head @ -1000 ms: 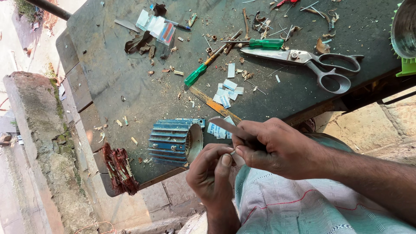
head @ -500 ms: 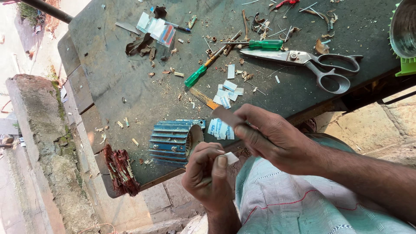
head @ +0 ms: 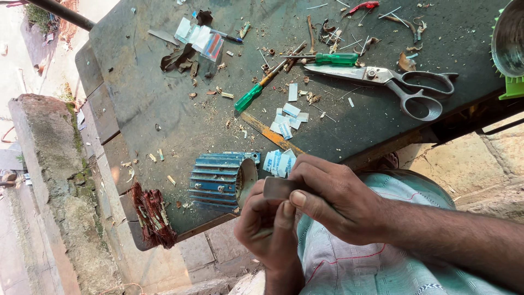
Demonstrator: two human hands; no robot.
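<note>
Off worktop (head: 164, 109) near edge, beside blue motor (head: 221, 180): both hands pinching grey strip (head: 278, 188), right hand (head: 333, 205) fingers gripping, left hand (head: 267, 226) supporting; best kept steady, grip firm.

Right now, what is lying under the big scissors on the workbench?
Under the scissors only the dark benchtop shows, with wood chips and shavings around the blades. A green-handled screwdriver lies just beside the blade tips. Anything directly beneath the blades is covered.
</note>
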